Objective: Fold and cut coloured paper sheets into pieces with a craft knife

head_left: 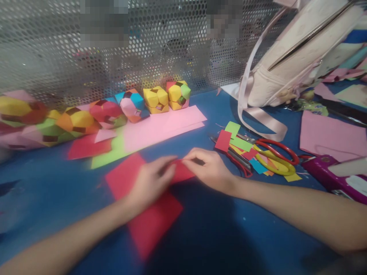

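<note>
Both of my hands meet over a small piece of red paper [183, 171] near the middle of the view. My right hand [210, 168] pinches its upper right part between thumb and fingertips. From the other side my left hand [151, 181], slightly blurred, grips the paper's left end with thumb and fingers. Beneath my left hand and forearm lies a larger red paper sheet [155, 225] on the blue table. Part of that sheet is hidden by my left hand and wrist.
Folded paper balls [77, 120] line the perforated metal panel [172, 49]. Pink strips [166, 128] lie before them. Right of my hands are scissors [275, 160] with yellow and red handles, paper scraps [223, 140], a purple tool [329, 173] and a pale backpack [286, 68].
</note>
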A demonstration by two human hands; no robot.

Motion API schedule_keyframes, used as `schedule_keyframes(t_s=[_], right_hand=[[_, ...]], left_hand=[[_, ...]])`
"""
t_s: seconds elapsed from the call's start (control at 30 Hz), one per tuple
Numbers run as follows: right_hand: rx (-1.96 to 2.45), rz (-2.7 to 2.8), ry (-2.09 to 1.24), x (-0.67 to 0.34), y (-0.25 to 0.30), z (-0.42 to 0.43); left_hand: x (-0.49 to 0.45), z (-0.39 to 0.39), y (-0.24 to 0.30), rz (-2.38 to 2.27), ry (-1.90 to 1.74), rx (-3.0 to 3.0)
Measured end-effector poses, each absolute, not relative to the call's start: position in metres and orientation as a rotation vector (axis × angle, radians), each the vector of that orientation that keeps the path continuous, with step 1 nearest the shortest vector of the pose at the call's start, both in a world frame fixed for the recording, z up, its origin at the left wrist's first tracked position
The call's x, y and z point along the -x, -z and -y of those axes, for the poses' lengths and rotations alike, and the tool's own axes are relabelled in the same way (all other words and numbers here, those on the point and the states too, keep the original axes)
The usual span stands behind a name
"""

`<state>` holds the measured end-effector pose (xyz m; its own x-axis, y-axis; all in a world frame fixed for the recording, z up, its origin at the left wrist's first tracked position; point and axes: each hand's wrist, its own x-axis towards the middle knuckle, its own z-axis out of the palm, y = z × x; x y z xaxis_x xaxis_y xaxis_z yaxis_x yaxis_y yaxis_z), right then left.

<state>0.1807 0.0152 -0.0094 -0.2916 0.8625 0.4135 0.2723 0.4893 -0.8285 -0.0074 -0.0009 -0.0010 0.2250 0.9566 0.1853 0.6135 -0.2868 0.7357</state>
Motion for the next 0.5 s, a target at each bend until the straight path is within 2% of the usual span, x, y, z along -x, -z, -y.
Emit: schedule_keyframes(t_s=[0.5], right_hand=[[0.873,1.834,-0.773,-0.1813,0.0125,-0.0151]], left_hand=[[0.0074,0.0026,-0.0004,-1.426,-0.846,-2.048]])
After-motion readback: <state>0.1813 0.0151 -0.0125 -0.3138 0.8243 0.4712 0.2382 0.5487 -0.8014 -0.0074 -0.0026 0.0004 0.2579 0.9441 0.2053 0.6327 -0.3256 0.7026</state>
